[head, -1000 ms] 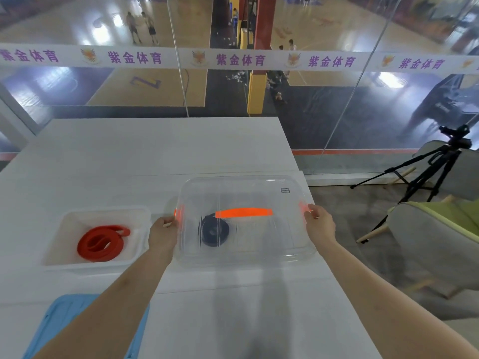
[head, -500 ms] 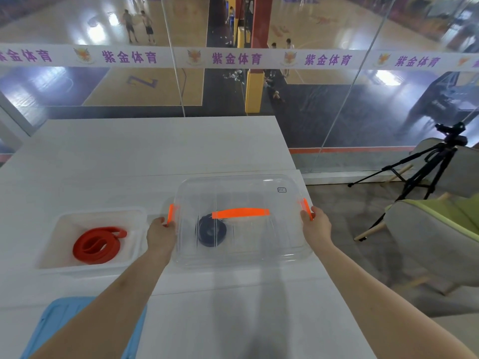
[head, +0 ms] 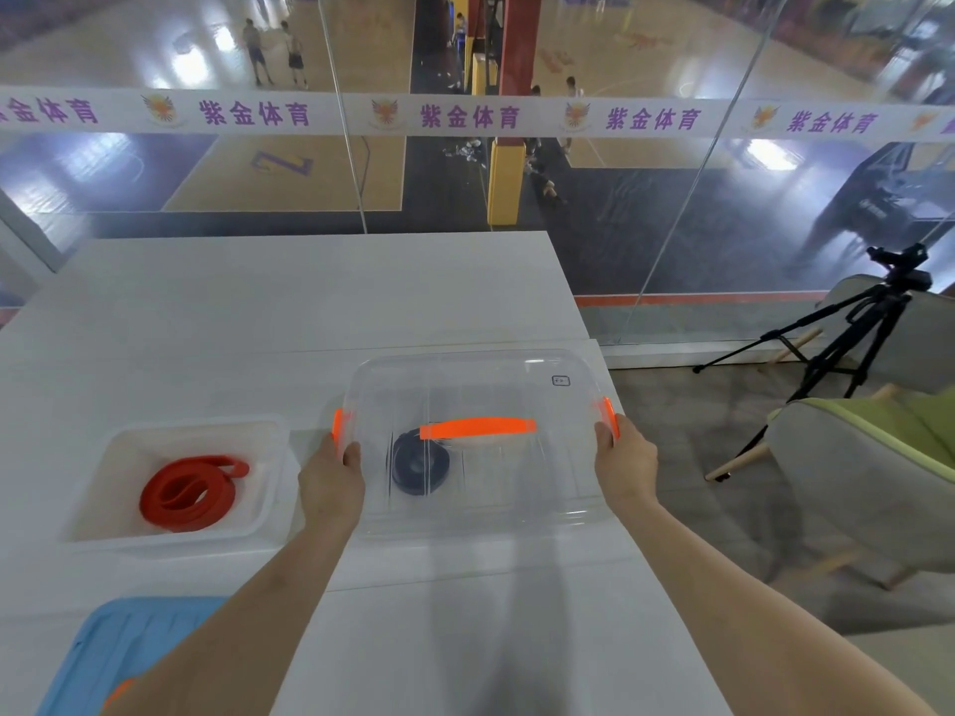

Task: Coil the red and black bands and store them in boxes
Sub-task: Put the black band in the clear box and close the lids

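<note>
A clear box with a transparent lid [head: 517, 385] and an orange top handle [head: 478, 427] stands on the white table. The coiled black band [head: 418, 467] shows through the lid. My left hand [head: 330, 483] grips the orange clasp [head: 337, 426] on the box's left side. My right hand [head: 622, 465] grips the orange clasp [head: 611, 417] on the right side. To the left, the coiled red band [head: 191, 490] lies in an open white box [head: 124, 441].
A blue lid [head: 103, 658] lies at the table's near left edge. The table's right edge runs just beyond the clear box. A grey and green chair [head: 878, 467] and a black tripod [head: 837, 343] stand on the floor to the right.
Both orange side clasps have swung from flat to upright against the lid under my fingers. The box and bands have stayed in place.
</note>
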Demonstrator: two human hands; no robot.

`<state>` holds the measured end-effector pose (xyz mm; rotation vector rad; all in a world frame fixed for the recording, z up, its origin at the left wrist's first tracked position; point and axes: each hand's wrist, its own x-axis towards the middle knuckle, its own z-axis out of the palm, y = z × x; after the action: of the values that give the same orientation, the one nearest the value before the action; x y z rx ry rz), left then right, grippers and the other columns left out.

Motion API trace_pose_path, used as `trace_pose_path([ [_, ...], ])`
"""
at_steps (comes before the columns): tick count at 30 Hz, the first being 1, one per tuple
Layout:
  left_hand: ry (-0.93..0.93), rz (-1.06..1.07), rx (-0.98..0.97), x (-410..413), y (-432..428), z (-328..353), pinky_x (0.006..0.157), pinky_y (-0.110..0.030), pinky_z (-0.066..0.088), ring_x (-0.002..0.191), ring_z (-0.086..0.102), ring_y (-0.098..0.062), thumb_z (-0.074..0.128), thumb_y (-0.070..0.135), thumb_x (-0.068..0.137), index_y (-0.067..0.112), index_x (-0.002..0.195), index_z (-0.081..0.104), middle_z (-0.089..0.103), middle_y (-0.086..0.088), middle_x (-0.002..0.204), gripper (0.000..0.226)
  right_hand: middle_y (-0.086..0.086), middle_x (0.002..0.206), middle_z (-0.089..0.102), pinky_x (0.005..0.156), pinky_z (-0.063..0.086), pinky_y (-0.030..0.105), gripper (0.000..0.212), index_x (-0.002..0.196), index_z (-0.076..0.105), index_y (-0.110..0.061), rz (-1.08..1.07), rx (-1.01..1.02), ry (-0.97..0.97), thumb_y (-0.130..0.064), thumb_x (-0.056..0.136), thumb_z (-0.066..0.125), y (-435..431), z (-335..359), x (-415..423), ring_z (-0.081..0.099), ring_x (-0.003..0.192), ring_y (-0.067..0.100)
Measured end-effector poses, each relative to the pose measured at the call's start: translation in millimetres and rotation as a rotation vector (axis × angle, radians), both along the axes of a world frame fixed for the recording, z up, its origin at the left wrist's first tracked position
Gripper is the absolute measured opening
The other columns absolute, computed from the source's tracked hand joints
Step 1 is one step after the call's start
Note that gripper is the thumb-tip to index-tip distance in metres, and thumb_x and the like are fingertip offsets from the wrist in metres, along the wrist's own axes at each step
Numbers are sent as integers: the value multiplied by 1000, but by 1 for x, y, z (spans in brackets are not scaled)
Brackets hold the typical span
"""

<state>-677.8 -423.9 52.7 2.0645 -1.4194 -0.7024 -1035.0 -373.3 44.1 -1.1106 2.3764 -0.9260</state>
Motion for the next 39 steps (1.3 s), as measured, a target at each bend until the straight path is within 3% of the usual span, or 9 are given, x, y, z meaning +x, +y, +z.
trace_pose_path([
  [7,-62,5,-53,-6,1,0,70,-39,44,77,59,-37,45,21,107,6,108,59,59,-11,80,20,4,75,62,66,48,35,25,117,63,-10,39,-2,91,-26,111,45,-2,-2,1,63,73,27],
  [15,-138,-52,50,-2,-3,7,71,-40,42,80,57,-34,45,24,107,4,109,58,64,-17,92,24,8,82,66,70,56,42,31,126,60,-11,54,41,101,-30,112,41,-1,0,0,65,77,29],
  [17,-142,-116,107,1,-5,12,79,-44,47,99,63,-41,46,27,107,1,120,55,65,-23,109,30,9,93,67,74,55,42,33,133,56,-10,91,93,88,-30,112,42,-1,5,1,66,86,31],
  [19,-137,-156,144,4,-2,17,94,-50,47,119,57,-45,47,32,107,2,146,39,56,-25,134,49,13,116,66,85,54,44,42,147,48,-10,161,116,128,-29,109,48,4,12,4,64,108,36],
  [21,-131,-199,86,4,7,21,94,-51,47,119,56,-44,46,33,106,11,157,24,49,-23,142,60,11,141,58,101,51,51,54,156,40,-13,246,112,268,-27,106,54,14,17,9,54,129,38],
  [24,-257,-355,-68,3,36,23,90,-51,53,117,58,-39,50,32,103,20,160,21,49,-14,143,64,13,157,50,113,42,51,48,149,52,-12,328,122,399,-29,105,56,31,26,29,46,143,38],
  [28,-473,-451,-148,1,90,29,101,-50,51,137,50,-35,51,36,102,12,152,42,45,-14,155,56,16,143,63,106,48,54,37,131,68,-11,426,-40,486,-25,97,69,57,35,66,57,133,40],
  [31,-528,-468,-143,10,132,30,111,-49,44,145,43,-32,49,38,103,14,153,42,44,-12,157,56,13,140,65,98,54,51,35,127,70,-11,516,-119,534,-22,94,72,81,41,101,61,129,36],
  [39,-507,-367,-82,93,213,19,107,-51,48,141,49,-33,59,31,100,13,148,51,51,-13,152,52,7,136,66,96,56,44,35,127,69,-15,705,-179,538,-25,93,69,149,28,219,62,127,29],
])
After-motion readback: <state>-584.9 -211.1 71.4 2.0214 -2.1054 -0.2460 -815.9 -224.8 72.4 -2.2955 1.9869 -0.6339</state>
